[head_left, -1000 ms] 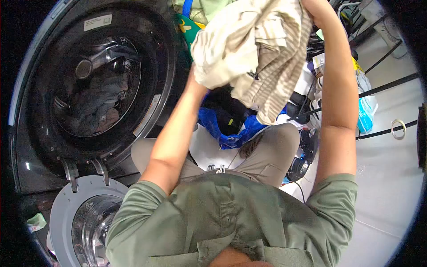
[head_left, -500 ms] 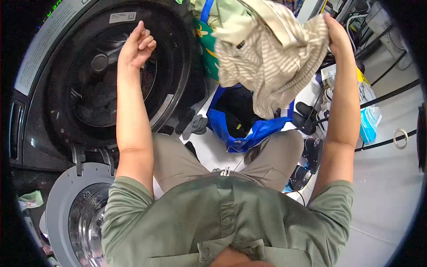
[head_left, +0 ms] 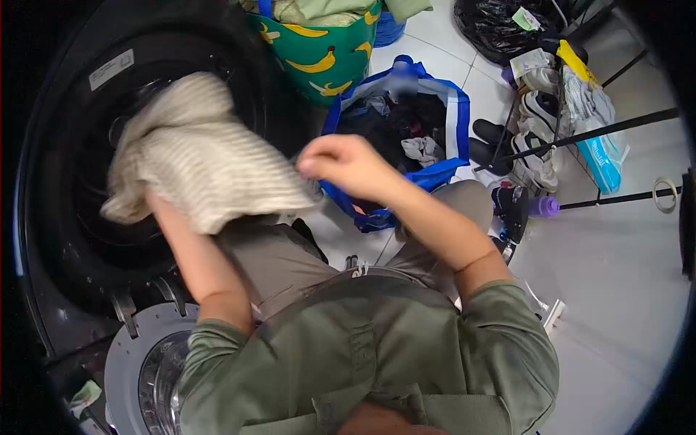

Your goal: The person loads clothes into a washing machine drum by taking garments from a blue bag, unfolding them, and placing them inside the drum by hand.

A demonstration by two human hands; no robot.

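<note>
A beige striped cloth [head_left: 217,159], blurred by motion, hangs in front of the dark washer opening [head_left: 250,72]. My left hand [head_left: 156,199] is at the lower left of the cloth, its fingers hidden under the fabric. Just right of the cloth's edge is my right hand [head_left: 344,165], thumb and fingers curled, with nothing that I can make out between them. Behind it stands a blue bag [head_left: 457,123] holding dark clothes and a pale crumpled piece.
The washer's round door [head_left: 123,362] hangs open at lower left. A green banana-print bag [head_left: 326,65] full of cloth stands at the top. On the right are a black rack [head_left: 616,129], shoes [head_left: 536,116], a purple bottle [head_left: 544,206] and a black plastic bag [head_left: 493,29].
The striped cloth has moved left, from above the bags to the washer opening. My left hand has gone under it, and my right hand has come left and down, off the cloth.
</note>
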